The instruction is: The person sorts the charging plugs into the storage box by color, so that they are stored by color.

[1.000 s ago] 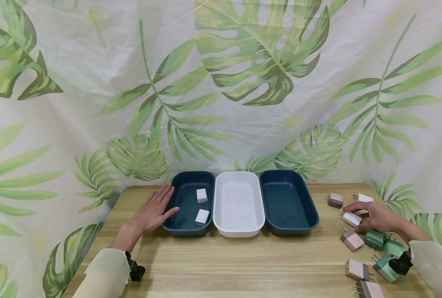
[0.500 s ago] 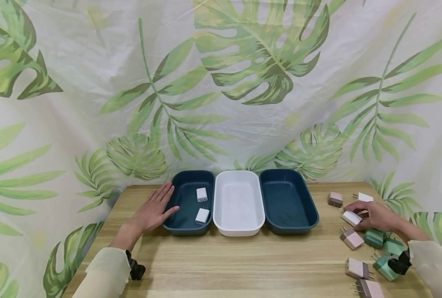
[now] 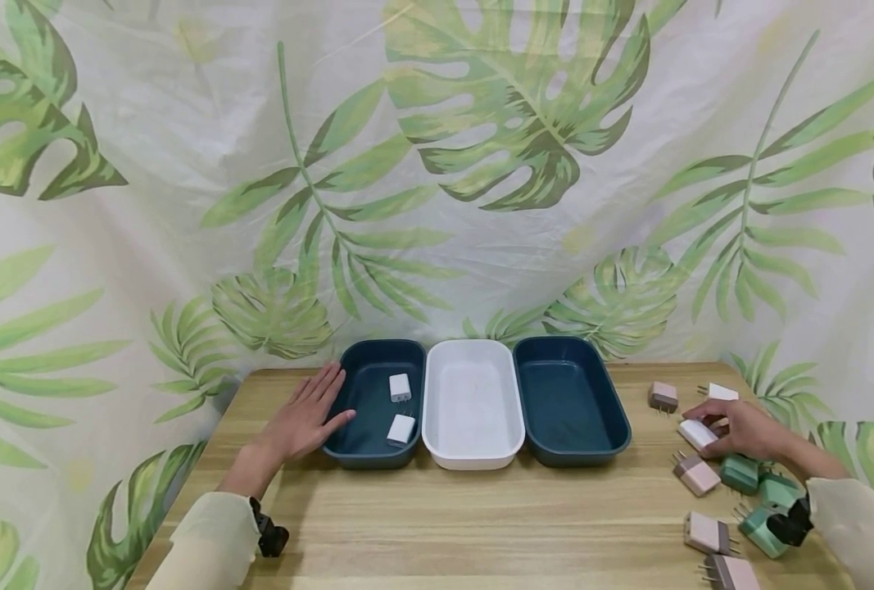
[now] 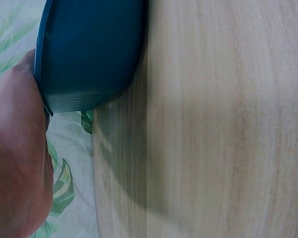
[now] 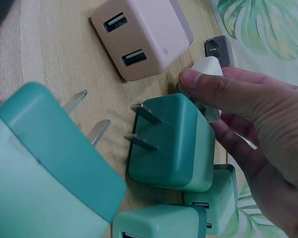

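My left hand (image 3: pixel 300 422) rests on the left rim of the left dark blue tray (image 3: pixel 383 460), its fingers straight and the thumb over the inside edge. That tray holds two white USB chargers, one farther back (image 3: pixel 400 388) and one nearer (image 3: pixel 400 429). At the right of the table, my right hand (image 3: pixel 748 430) pinches a white charger (image 5: pixel 207 65) between thumb and fingers. A green charger (image 5: pixel 171 141) lies close beside that hand, and a pink and brown charger (image 5: pixel 141 37) is a little farther off. Part of the held charger is hidden by the thumb.
A white tray (image 3: pixel 473 463) and another dark blue tray (image 3: pixel 578 456) stand in a row with the left one. Several green (image 3: pixel 764 531), pink (image 3: pixel 708 533) and white (image 3: pixel 722 392) chargers lie on the wooden table (image 3: pixel 481 533). A leaf-patterned cloth (image 3: pixel 495 270) hangs behind.
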Demonstrator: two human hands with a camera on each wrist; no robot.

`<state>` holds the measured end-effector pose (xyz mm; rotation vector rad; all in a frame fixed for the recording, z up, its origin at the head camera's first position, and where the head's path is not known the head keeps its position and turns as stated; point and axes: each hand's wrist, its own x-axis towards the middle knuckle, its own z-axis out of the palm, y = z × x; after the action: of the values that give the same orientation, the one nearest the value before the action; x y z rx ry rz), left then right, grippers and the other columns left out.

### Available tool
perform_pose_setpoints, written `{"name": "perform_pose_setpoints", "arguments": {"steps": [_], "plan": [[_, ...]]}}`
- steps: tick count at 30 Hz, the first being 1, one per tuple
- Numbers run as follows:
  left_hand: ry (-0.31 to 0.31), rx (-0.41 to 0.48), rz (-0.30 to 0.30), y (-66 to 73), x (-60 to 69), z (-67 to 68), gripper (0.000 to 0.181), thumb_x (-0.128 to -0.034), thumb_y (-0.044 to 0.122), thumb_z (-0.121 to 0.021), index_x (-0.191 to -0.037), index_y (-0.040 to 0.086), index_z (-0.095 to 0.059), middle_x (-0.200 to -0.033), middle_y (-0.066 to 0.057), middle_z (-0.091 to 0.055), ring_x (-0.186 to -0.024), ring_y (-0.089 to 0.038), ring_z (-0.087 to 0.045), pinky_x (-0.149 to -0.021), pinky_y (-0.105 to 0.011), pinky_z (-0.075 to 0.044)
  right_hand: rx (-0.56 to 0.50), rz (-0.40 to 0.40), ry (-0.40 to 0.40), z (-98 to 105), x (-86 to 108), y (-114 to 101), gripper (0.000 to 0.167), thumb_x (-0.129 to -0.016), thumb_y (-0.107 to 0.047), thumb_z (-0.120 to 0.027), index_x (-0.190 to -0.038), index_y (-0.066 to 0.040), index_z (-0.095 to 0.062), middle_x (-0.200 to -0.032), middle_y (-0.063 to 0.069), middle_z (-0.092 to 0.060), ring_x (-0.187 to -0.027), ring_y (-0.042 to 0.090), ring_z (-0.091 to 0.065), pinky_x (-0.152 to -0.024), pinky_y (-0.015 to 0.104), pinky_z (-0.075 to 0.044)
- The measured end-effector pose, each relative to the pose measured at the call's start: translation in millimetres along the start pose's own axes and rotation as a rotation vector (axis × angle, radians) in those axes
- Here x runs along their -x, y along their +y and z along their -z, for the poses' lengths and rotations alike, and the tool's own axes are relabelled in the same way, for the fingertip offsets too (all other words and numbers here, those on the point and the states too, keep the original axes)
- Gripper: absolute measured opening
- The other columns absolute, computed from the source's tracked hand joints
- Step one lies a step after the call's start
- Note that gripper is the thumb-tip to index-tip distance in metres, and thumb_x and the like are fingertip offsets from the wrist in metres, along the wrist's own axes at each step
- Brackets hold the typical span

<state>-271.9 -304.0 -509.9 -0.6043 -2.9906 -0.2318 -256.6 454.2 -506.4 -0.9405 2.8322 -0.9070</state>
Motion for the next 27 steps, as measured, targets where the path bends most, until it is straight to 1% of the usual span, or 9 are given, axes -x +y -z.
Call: {"name": "perform_pose_setpoints", "arguments": {"steps": [6, 11, 13, 17, 20, 23, 27], "plan": [[-0.003, -0.004, 0.0, -0.8, -0.6, -0.7, 0.083, -0.1094, 0.055, -0.048, -0.167, 0.0, -0.024, -0.176, -0.02, -0.017, -0.162, -0.041, -0.015, -0.128, -0.062, -0.016, -0.02, -0.042, -0.025, 1.7, 0.2, -3.4, 0.05, -0.077, -0.007, -0.094, -0.119, 0.008, -0.072, -0.109, 0.019, -0.071, -0.093, -0.003, -0.063, -0.069, 0.026, -0.06], [0.0, 0.003, -0.004, 0.0, -0.9, 0.2, 0.083, -0.1093, 0.055, -0.048, -0.167, -0.001, -0.026, -0.175, -0.021, -0.018, -0.162, -0.041, -0.016, -0.128, -0.063, -0.017, -0.006, -0.066, -0.021, 1.6, 0.3, -3.0, 0.048, -0.079, -0.01, -0.094, -0.119, 0.004, -0.073, -0.111, 0.018, -0.071, -0.093, -0.003, -0.064, -0.07, 0.026, -0.061], [0.001, 0.014, -0.008, -0.1, -0.4, -0.3, 0.083, -0.1092, 0.056, -0.048, -0.167, 0.0, -0.026, -0.175, -0.021, -0.018, -0.162, -0.041, -0.015, -0.128, -0.063, -0.017, 0.02, -0.062, -0.003, 0.3, 0.6, -1.8, 0.047, -0.078, -0.012, -0.094, -0.118, 0.0, -0.075, -0.11, 0.015, -0.072, -0.092, -0.002, -0.064, -0.07, 0.025, -0.06], [0.029, 0.03, -0.027, -1.6, 0.0, -3.1, 0.084, -0.1086, 0.055, -0.05, -0.166, -0.001, -0.027, -0.174, -0.023, -0.021, -0.161, -0.042, -0.018, -0.126, -0.065, -0.02, 0.064, -0.04, 0.035, -2.6, 1.3, 1.7, 0.044, -0.077, -0.014, -0.096, -0.115, -0.005, -0.076, -0.105, 0.008, -0.072, -0.09, -0.003, -0.063, -0.069, 0.024, -0.058], [0.045, 0.039, -0.038, -2.7, 0.0, -4.5, 0.084, -0.1084, 0.055, -0.05, -0.166, -0.002, -0.028, -0.173, -0.024, -0.022, -0.161, -0.043, -0.019, -0.125, -0.066, -0.022, 0.059, -0.036, 0.061, -4.3, 1.4, 3.3, 0.042, -0.077, -0.013, -0.096, -0.114, -0.006, -0.076, -0.103, 0.005, -0.072, -0.091, -0.003, -0.063, -0.07, 0.024, -0.059], [0.035, 0.043, -0.035, -2.5, -0.3, -4.4, 0.085, -0.1085, 0.056, -0.049, -0.166, -0.002, -0.027, -0.174, -0.023, -0.02, -0.161, -0.042, -0.017, -0.126, -0.066, -0.02, 0.035, -0.05, 0.085, -5.5, 1.4, 4.0, 0.043, -0.076, -0.011, -0.096, -0.114, -0.005, -0.076, -0.104, 0.007, -0.072, -0.091, -0.005, -0.064, -0.071, 0.023, -0.06], [0.002, 0.034, -0.012, -2.7, -1.1, -4.1, 0.085, -0.1089, 0.057, -0.048, -0.167, 0.0, -0.023, -0.176, -0.02, -0.016, -0.163, -0.04, -0.013, -0.128, -0.062, -0.017, 0.014, -0.072, 0.12, -6.2, 1.0, 3.4, 0.044, -0.075, -0.01, -0.096, -0.113, -0.004, -0.075, -0.106, 0.01, -0.072, -0.092, -0.006, -0.064, -0.071, 0.021, -0.06]]}}
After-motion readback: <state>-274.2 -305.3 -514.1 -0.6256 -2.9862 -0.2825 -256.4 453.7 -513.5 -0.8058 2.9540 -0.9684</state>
